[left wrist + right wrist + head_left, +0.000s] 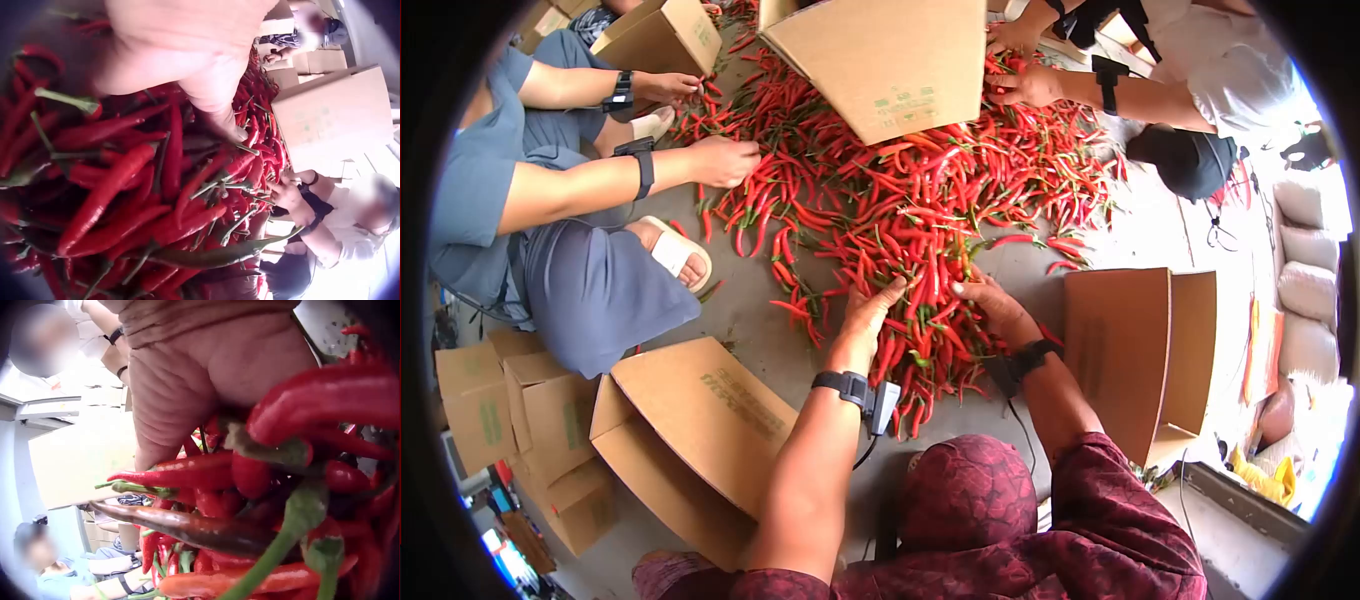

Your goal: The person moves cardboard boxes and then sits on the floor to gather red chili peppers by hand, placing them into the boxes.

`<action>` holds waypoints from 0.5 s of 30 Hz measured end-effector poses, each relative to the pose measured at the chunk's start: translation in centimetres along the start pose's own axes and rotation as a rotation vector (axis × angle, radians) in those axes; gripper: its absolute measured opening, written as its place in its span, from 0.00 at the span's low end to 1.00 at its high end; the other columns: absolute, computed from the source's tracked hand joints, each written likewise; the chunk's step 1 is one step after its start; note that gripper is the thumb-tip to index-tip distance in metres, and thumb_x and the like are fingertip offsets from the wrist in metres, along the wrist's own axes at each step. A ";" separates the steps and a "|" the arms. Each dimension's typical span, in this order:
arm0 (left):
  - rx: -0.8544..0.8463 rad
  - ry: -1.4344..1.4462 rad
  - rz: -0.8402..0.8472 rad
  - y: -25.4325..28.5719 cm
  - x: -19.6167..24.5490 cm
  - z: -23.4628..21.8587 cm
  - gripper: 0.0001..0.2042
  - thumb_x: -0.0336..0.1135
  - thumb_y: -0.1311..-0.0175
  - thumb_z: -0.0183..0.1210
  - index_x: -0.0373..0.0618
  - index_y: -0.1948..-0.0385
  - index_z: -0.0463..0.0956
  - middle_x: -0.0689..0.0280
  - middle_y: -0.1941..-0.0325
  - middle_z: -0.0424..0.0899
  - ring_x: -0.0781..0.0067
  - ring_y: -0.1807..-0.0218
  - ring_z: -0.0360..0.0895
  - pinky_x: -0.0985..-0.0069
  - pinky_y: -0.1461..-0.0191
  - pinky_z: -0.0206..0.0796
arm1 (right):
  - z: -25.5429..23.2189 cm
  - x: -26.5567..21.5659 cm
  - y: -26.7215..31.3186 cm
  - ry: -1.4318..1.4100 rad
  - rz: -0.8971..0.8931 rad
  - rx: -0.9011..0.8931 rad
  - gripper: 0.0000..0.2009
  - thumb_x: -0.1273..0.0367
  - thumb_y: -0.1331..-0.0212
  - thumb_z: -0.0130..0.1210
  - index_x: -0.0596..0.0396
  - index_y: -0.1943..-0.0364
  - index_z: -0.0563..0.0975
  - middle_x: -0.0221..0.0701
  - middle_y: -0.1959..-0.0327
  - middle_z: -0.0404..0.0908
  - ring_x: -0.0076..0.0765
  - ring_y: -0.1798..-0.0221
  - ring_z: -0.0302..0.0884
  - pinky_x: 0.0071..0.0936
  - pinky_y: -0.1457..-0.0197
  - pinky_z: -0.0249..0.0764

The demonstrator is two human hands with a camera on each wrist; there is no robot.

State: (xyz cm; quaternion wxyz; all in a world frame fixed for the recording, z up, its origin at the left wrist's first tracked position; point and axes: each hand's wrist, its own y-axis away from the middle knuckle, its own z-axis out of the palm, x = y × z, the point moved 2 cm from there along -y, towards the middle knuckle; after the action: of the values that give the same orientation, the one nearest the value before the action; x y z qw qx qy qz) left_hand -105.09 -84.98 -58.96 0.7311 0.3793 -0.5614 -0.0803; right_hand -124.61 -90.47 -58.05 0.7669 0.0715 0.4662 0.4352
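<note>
- Spreading over the grey floor (pixel 735 318), the heap of red peppers (pixel 960 190) narrows at its near end to a mound (pixel 930 345), worked from both sides.
- Far cardboard box (pixel 880 75): tilted, overlapping the heap in the head view; what supports it cannot be told.
- Near boxes: the left box (pixel 710 395) lies tilted on the floor; the right box (pixel 1115 355) is on the mound's other side.
- Left hand (pixel 863 322): against the mound's left flank, fingers largely hidden; whether it grasps peppers cannot be told.
- Right hand (pixel 1002 312): on the opposite flank, facing the left; its grip is likewise hidden.
- Brownish pepper (pixel 181 528): below the right hand, among red ones.
- Step, as judged: gathering or parting loose peppers between both hands. The next move would call for an even, gentle pressure from both sides, lest peppers spill or bruise.
</note>
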 end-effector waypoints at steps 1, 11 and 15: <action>-0.207 0.108 0.029 -0.9 -0.4 0.1 0.38 0.39 0.59 0.74 0.42 0.43 0.64 0.62 0.46 0.75 0.67 0.44 0.70 0.67 0.37 0.55 | -0.1 -0.1 0.5 0.049 -0.003 0.025 0.36 0.66 0.55 0.64 0.51 0.38 0.60 0.29 0.48 0.72 0.29 0.47 0.70 0.29 0.43 0.67; -0.462 0.289 0.320 9.4 5.8 4.2 0.32 0.27 0.60 0.72 0.42 0.49 0.67 0.65 0.54 0.77 0.72 0.53 0.75 0.74 0.47 0.68 | 8.1 -5.7 12.3 0.201 -0.395 0.166 0.35 0.74 0.61 0.62 0.58 0.41 0.62 0.32 0.50 0.74 0.28 0.48 0.71 0.26 0.41 0.65; -0.597 0.451 0.499 13.5 9.2 4.5 0.32 0.22 0.63 0.71 0.44 0.50 0.68 0.67 0.55 0.78 0.74 0.53 0.75 0.73 0.47 0.67 | 12.7 -8.5 16.3 0.317 -0.440 0.234 0.33 0.73 0.61 0.60 0.58 0.44 0.64 0.32 0.50 0.74 0.28 0.49 0.71 0.26 0.43 0.67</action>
State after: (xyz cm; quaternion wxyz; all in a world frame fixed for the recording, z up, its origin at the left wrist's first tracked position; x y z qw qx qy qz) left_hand -109.96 -82.62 -42.93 0.9096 0.0129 -0.4146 0.0247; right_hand -126.11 -83.00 -37.03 0.7470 -0.0121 0.6316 0.2072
